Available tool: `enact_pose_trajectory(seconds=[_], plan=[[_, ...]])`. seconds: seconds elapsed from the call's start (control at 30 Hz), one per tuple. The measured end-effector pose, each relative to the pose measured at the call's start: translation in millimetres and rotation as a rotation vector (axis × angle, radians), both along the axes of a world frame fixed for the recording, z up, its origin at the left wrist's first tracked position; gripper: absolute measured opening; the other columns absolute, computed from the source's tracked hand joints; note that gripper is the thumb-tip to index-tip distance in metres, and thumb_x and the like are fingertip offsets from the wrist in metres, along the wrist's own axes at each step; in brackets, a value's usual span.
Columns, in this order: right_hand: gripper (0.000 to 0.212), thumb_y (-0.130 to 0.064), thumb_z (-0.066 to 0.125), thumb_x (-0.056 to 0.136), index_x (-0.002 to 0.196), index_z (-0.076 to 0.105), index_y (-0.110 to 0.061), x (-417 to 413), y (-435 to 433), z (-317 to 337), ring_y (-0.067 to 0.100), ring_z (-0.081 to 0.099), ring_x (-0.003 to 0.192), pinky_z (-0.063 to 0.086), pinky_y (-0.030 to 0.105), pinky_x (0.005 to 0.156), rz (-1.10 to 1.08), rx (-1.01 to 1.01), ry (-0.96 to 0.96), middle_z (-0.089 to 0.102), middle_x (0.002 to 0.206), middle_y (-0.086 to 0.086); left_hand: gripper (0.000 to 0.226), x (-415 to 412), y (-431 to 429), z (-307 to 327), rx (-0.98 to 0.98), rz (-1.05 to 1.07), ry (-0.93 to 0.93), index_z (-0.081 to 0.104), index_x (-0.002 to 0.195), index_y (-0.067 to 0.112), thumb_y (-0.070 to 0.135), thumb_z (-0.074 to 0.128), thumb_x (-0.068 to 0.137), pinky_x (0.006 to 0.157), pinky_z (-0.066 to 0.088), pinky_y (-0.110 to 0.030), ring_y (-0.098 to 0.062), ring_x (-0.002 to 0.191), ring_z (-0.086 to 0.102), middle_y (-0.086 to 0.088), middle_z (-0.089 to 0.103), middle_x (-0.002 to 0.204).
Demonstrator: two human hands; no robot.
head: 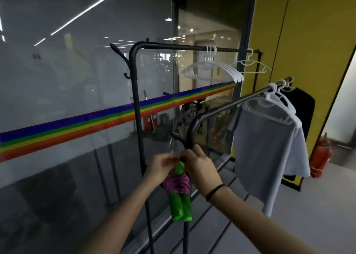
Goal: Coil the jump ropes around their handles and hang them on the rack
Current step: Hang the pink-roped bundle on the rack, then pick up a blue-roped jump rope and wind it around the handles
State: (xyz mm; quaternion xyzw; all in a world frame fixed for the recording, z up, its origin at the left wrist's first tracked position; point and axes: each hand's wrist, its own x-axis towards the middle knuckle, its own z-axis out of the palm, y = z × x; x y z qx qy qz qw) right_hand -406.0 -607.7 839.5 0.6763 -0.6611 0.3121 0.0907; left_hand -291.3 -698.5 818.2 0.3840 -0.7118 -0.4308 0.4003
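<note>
A jump rope (180, 205) with two bright green handles hangs upright, its purple cord (177, 183) wound around the handles' upper part. Both hands pinch its top end beside a black side hook (178, 138) on the near clothes rack (221, 108). My left hand (161, 168) grips from the left. My right hand (200, 165) grips from the right, its fingers by the hook's lower knob (182, 158). Whether the rope rests on the hook is hidden by my fingers.
A grey T-shirt (267, 149) and a black garment hang on white hangers on the near rack. A second black rack (137, 91) behind holds empty white hangers (212, 68). A glass wall with a rainbow stripe lies to the left. A red fire extinguisher (320, 155) stands at right.
</note>
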Motion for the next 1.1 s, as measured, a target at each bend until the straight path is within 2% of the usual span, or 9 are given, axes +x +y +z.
enact_pose_trajectory(seconds=[0.13,0.23,0.33,0.43,0.57,0.67,0.83,0.93,1.1], plan=[[0.031,-0.007,0.043,0.087,0.116,0.041,-0.018,3,12,-2,0.038,0.058,0.082,0.044,0.040,0.060,0.027,0.126,-0.063,0.055,0.103,0.011,0.014,13,7,-6,0.063,-0.010,-0.032,0.066,0.070,0.017,0.007,0.070,0.078,0.046,0.042,-0.011,-0.005,0.054,0.059,0.010,0.064,0.058],[0.038,-0.019,0.045,0.089,0.125,0.036,-0.021,1,30,-3,0.032,0.060,0.082,0.040,0.034,0.057,0.055,0.152,-0.052,0.064,0.093,0.008,0.007,28,32,1,0.087,0.059,-0.047,0.068,0.077,0.014,0.010,0.067,0.082,0.041,0.039,-0.009,0.005,0.050,0.060,0.006,0.065,0.066],[0.021,-0.027,0.049,0.089,0.107,0.050,-0.018,3,55,3,0.030,0.061,0.082,0.044,0.035,0.060,0.150,0.068,-0.090,0.065,0.091,0.007,0.014,43,74,9,0.113,0.118,-0.026,0.068,0.077,0.014,0.004,0.062,0.084,0.040,0.036,-0.011,0.005,0.044,0.057,0.006,0.065,0.061],[0.011,-0.025,0.054,0.086,0.086,0.062,-0.017,11,85,2,0.027,0.063,0.081,0.050,0.035,0.069,0.286,0.117,-0.153,0.067,0.086,0.004,0.020,59,129,10,0.130,0.220,0.012,0.066,0.075,0.017,0.002,0.058,0.086,0.042,0.037,-0.011,0.004,0.042,0.055,0.006,0.064,0.058],[0.011,-0.014,0.055,0.082,0.083,0.066,-0.016,29,139,-14,0.016,0.058,0.069,0.046,0.027,0.067,0.487,0.268,-0.128,0.056,0.062,-0.009,0.023,84,229,-8,0.159,0.385,0.081,0.067,0.073,0.021,0.009,0.056,0.089,0.045,0.039,-0.013,0.001,0.040,0.052,0.009,0.061,0.048],[0.015,-0.011,0.057,0.079,0.082,0.068,-0.020,51,186,-30,0.015,0.062,0.074,0.046,0.022,0.070,0.640,0.424,-0.098,0.067,0.074,-0.001,0.021,107,317,-31,0.220,0.520,0.102,0.068,0.075,0.020,0.010,0.057,0.089,0.045,0.041,-0.013,0.002,0.040,0.052,0.008,0.061,0.049],[0.014,-0.014,0.055,0.085,0.086,0.066,-0.023,114,276,-54,0.011,0.059,0.082,0.043,0.017,0.075,0.874,0.802,-0.002,0.062,0.086,-0.004,0.021,164,457,-56,0.295,0.767,0.204,0.066,0.073,0.012,0.001,0.056,0.088,0.039,0.039,-0.009,0.001,0.035,0.050,0.007,0.057,0.038],[0.011,-0.017,0.057,0.085,0.089,0.066,-0.018,158,333,-74,0.012,0.058,0.080,0.046,0.015,0.069,0.979,0.936,0.046,0.062,0.086,-0.002,0.020,204,530,-81,0.349,0.874,0.181,0.065,0.067,0.008,0.002,0.060,0.085,0.039,0.036,-0.012,0.000,0.034,0.046,0.007,0.055,0.037],[0.018,-0.017,0.054,0.087,0.100,0.066,-0.010,227,429,-140,0.016,0.059,0.089,0.049,0.030,0.088,1.045,1.109,0.100,0.067,0.100,0.009,0.027,265,643,-142,0.483,1.009,0.109,0.062,0.062,0.016,0.001,0.060,0.084,0.041,0.038,-0.013,0.002,0.032,0.046,0.010,0.054,0.034]])
